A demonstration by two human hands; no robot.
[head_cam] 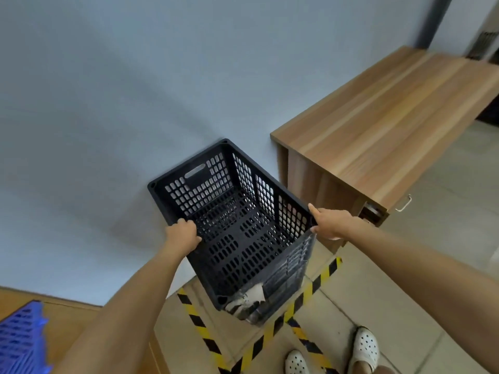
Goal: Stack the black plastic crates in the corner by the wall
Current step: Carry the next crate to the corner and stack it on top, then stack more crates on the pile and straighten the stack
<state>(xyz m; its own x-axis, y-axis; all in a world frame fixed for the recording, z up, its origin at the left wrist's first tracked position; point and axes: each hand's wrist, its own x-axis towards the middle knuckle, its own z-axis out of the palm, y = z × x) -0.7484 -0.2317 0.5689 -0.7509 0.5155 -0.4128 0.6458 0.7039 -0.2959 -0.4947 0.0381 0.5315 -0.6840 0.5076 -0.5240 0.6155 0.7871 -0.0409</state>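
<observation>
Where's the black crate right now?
In the head view the black crate is at centre, held by the left hand and right hand on its rims, against the wall, left of the wooden cabinet.

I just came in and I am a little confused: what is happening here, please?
A person holds a black plastic crate by its rim, left hand gripping one long side and right hand on the other. The crate is between the pale wall and a wooden cabinet, over yellow-black floor tape.

Black crate (237, 228) by the wall (108, 103) — left hand (183, 236) gripping rim, right hand (330, 222) at opposite rim
</observation>
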